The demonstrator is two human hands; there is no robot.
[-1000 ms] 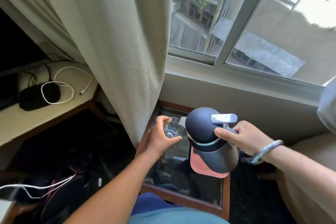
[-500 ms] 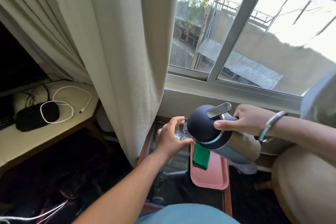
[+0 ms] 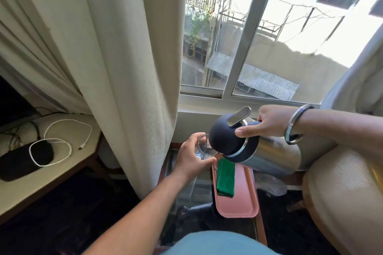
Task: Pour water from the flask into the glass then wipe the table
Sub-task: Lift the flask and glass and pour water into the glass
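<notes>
My left hand (image 3: 191,156) wraps the glass (image 3: 204,148), fingers curled round its wall, holding it up above the table (image 3: 261,230). Just right of that grip, my right hand (image 3: 267,121) is closed round the handle of the flask (image 3: 244,147), thumb pressed along its dark top. The flask is tipped far over, spout end at the glass rim; I cannot tell whether water runs. Below both grips a pink tray (image 3: 238,205) lies on the table with a folded green cloth (image 3: 226,178) on it. Beyond my hands hangs a curtain (image 3: 116,51), beside a window (image 3: 269,33).
</notes>
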